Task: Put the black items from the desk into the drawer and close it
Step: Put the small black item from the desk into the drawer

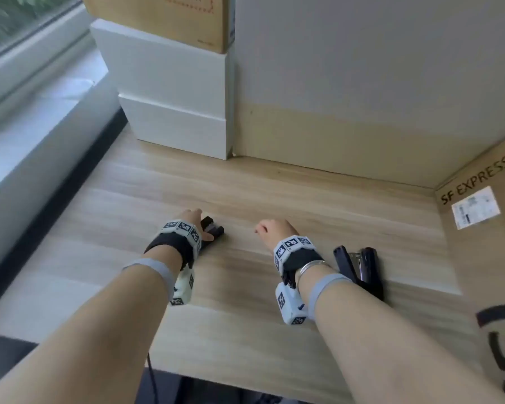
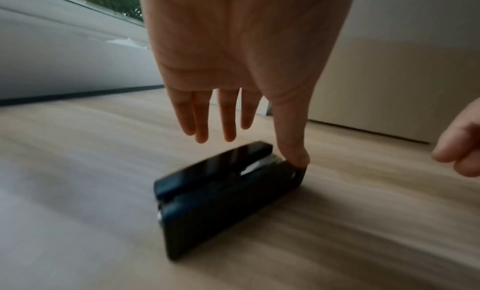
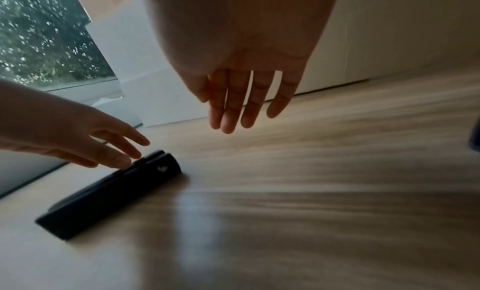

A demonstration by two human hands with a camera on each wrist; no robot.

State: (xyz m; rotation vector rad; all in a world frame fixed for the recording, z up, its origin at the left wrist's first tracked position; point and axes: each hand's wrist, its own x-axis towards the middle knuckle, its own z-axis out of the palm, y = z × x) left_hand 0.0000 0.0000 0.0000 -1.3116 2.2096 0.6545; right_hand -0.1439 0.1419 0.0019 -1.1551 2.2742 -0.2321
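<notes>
Head view: my left hand [image 1: 193, 225] hangs spread over the smaller black stapler [image 2: 223, 193] mid-desk [image 1: 245, 199], thumb touching its far end, likely to start a grip. Right hand [image 1: 271, 230] loose, empty. A 2nd stapler [image 1: 359, 266] lies toward the right edge. Drawer unseen.

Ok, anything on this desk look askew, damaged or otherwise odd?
One thing: the black stapler beside the right hand's wrist lies splayed open, top arm swung away from its base. The small black item under the left hand's thumb lies flat and looks intact. No drawer is in view.
</notes>
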